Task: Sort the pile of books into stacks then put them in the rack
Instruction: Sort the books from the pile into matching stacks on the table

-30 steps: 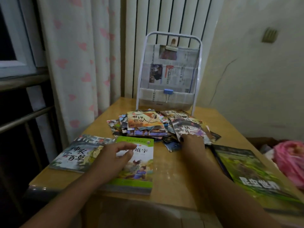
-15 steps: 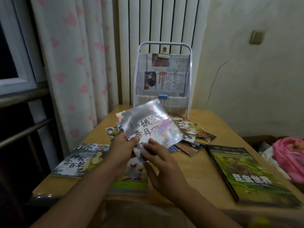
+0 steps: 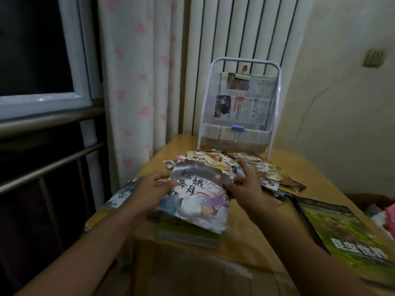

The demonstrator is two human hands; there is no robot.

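I hold one thin picture booklet (image 3: 198, 197) over the counter (image 3: 252, 227), my left hand (image 3: 152, 189) gripping its left edge, my right hand (image 3: 245, 189) pinching the right, forefinger sticking out. It looks light, floppy and glossy, so gripping both edges suits it. Three larger books lie flat nearby; the loose pile (image 3: 239, 167) before the rack (image 3: 238, 107) is too jumbled to count.

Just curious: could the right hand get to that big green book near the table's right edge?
Probably yes: the green book lies flat and uncovered beside the right hand, though that hand would first have to release the booklet.
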